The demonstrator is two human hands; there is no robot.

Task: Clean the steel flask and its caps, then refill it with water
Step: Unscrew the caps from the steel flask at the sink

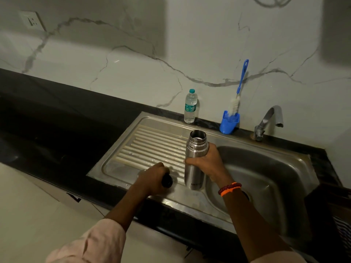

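Steel flask [195, 160] stands uncapped beside the sink basin [266, 179], right hand [209, 162] wrapped around it; left hand [155, 177] grips a black cap [167, 180]. Washing and refilling remain.

right hand [208, 162] grips the open steel flask [195, 160], upright on the draining board [150, 149] beside the sink basin [266, 177]. left hand [153, 179] holds a dark cap [167, 181] low on the board. water bottle [190, 106], blue bottle brush [238, 92] and tap [268, 120] behind.
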